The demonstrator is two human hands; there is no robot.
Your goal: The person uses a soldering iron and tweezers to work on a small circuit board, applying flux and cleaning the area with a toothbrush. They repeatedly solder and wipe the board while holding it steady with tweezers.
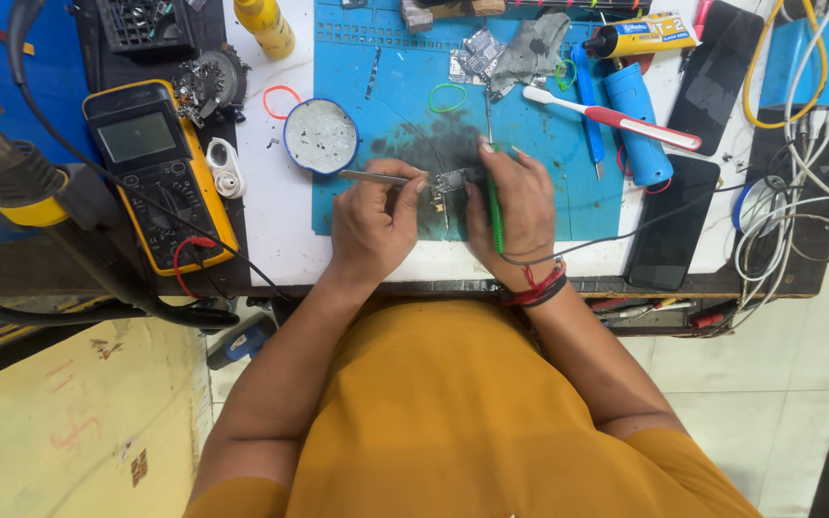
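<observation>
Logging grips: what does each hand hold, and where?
Left hand: tweezers, by their working end. Right hand: green soldering iron, along its handle.

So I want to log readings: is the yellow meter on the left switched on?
Looks off: the meter has a blank grey screen with no digits showing, though glare could hide faint ones.

Circuit board (449,181): on the work mat (568,206), between left hand (374,223) and right hand (512,209).
Round dish (320,136): at mat's left edge.
Multimeter (158,173): farther left.
Phone (673,221): right of mat.
</observation>
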